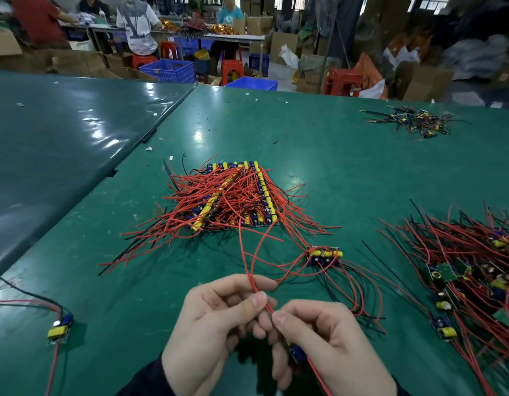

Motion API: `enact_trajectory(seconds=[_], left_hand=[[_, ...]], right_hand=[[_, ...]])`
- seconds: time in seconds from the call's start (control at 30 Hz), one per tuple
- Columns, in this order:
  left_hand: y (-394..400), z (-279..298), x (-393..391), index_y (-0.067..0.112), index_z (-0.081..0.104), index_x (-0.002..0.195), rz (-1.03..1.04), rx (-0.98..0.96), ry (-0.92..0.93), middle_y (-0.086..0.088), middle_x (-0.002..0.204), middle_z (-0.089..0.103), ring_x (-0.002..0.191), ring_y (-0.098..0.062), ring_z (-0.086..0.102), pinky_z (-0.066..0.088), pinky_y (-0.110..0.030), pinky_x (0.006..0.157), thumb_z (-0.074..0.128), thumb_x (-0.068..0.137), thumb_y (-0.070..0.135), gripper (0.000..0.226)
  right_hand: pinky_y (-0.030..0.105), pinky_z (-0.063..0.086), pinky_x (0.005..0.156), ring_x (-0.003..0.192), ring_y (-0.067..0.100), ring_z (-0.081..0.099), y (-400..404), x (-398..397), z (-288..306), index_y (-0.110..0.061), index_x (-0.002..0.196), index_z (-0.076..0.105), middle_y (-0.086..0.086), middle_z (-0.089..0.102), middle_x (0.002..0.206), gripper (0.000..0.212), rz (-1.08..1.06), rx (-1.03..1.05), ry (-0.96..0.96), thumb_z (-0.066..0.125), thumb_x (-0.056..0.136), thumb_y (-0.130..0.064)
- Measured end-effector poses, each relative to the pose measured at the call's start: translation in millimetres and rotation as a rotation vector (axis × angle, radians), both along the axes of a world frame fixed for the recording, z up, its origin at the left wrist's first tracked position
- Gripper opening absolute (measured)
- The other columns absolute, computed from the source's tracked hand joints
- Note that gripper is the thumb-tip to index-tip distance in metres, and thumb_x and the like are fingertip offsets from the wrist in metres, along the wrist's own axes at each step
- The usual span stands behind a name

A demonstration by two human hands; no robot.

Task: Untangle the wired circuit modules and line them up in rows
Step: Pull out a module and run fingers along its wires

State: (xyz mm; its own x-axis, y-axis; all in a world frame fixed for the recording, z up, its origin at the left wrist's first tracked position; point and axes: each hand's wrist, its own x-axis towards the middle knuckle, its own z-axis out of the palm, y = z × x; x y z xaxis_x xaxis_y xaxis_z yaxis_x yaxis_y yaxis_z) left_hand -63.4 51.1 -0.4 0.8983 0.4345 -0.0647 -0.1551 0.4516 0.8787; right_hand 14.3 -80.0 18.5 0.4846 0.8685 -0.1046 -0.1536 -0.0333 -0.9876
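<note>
My left hand (219, 318) pinches a red wire (254, 284) between thumb and fingers low in the view. Close beside it, my right hand (324, 341) holds a circuit module (298, 354) with a blue part in its palm and pinches the same red wire. That wire runs up toward a short row of modules (324, 255) with yellow and blue parts lying on the green table (347, 172). Farther back, a stack of lined-up modules (236, 195) lies under many red and black wires. A tangled pile of modules (473, 281) lies at the right.
A single module (60, 328) with red and black leads lies at the left near the table's front. A small heap of wire scraps (413, 121) sits far right. A darker table (62, 132) adjoins on the left. Behind are people, blue crates, red stools and cardboard boxes.
</note>
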Motion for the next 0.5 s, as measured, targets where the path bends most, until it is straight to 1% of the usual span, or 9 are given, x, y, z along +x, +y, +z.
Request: enact_trajectory(seconds=[0.13, 0.23, 0.27, 0.33, 0.37, 0.4, 0.43, 0.5], left_hand=[[-1, 2, 1, 0.0, 0.075, 0.076, -0.033, -0.111, 0.032, -0.019, 0.061, 0.064, 0.041, -0.012, 0.053, 0.043, -0.017, 0.039, 0.071, 0.055, 0.002, 0.022], [0, 3, 0, 0.002, 0.075, 0.079, -0.058, -0.117, 0.04, -0.019, 0.062, 0.064, 0.041, -0.012, 0.053, 0.042, -0.017, 0.039, 0.073, 0.053, 0.004, 0.026], [0, 4, 0, 0.002, 0.075, 0.081, -0.064, -0.094, 0.04, -0.019, 0.063, 0.063, 0.042, -0.013, 0.053, 0.042, -0.017, 0.04, 0.073, 0.056, 0.002, 0.025], [1, 4, 0, 0.001, 0.074, 0.086, -0.058, -0.024, 0.047, -0.02, 0.063, 0.062, 0.043, -0.014, 0.054, 0.044, -0.018, 0.041, 0.076, 0.064, -0.004, 0.023], [1, 4, 0, 0.001, 0.074, 0.087, -0.038, 0.005, 0.057, -0.021, 0.063, 0.062, 0.043, -0.015, 0.054, 0.044, -0.019, 0.04, 0.075, 0.066, -0.003, 0.021], [0, 3, 0, 0.0, 0.073, 0.086, -0.011, 0.033, 0.068, -0.022, 0.063, 0.062, 0.042, -0.016, 0.054, 0.044, -0.019, 0.039, 0.07, 0.067, 0.0, 0.02], [0, 2, 0, 0.0, 0.073, 0.085, 0.017, 0.064, 0.078, -0.023, 0.063, 0.061, 0.041, -0.018, 0.054, 0.044, -0.02, 0.038, 0.068, 0.067, 0.001, 0.019], [-1, 1, 1, 0.001, 0.072, 0.081, 0.052, 0.135, 0.091, -0.024, 0.062, 0.061, 0.041, -0.02, 0.053, 0.044, -0.022, 0.038, 0.071, 0.07, -0.001, 0.012]], right_hand=[[0.019, 0.04, 0.038, 0.035, 0.013, 0.052, 3, 6, 1, -0.011, 0.062, 0.065, 0.012, 0.06, 0.048, 0.025, 0.106, 0.025, 0.159, 0.053, 0.083, -0.018], [0.017, 0.041, 0.037, 0.034, 0.011, 0.052, 3, 12, -1, -0.008, 0.064, 0.064, 0.011, 0.059, 0.047, 0.024, 0.182, 0.026, 0.3, 0.053, 0.084, -0.017], [0.017, 0.041, 0.037, 0.034, 0.011, 0.052, 2, 12, -2, -0.006, 0.066, 0.064, 0.011, 0.059, 0.047, 0.023, 0.178, 0.014, 0.307, 0.053, 0.083, -0.017], [0.017, 0.04, 0.037, 0.035, 0.012, 0.052, 1, 10, -6, -0.003, 0.068, 0.063, 0.011, 0.059, 0.048, 0.023, 0.12, -0.035, 0.227, 0.055, 0.083, -0.019], [0.018, 0.04, 0.04, 0.037, 0.012, 0.053, 0, 9, -9, -0.005, 0.069, 0.064, 0.01, 0.06, 0.048, 0.023, 0.083, -0.069, 0.15, 0.056, 0.084, -0.019], [0.019, 0.041, 0.043, 0.039, 0.011, 0.053, -1, 7, -12, -0.01, 0.069, 0.065, 0.007, 0.061, 0.049, 0.023, 0.042, -0.108, 0.021, 0.057, 0.087, -0.021], [0.019, 0.041, 0.046, 0.041, 0.009, 0.053, -3, 5, -15, -0.015, 0.069, 0.065, 0.002, 0.061, 0.049, 0.023, 0.004, -0.149, -0.192, 0.057, 0.089, -0.024], [0.019, 0.039, 0.045, 0.041, 0.006, 0.046, -7, 3, -24, -0.023, 0.069, 0.061, -0.004, 0.057, 0.05, 0.022, -0.067, -0.242, -0.801, 0.052, 0.085, -0.035]])
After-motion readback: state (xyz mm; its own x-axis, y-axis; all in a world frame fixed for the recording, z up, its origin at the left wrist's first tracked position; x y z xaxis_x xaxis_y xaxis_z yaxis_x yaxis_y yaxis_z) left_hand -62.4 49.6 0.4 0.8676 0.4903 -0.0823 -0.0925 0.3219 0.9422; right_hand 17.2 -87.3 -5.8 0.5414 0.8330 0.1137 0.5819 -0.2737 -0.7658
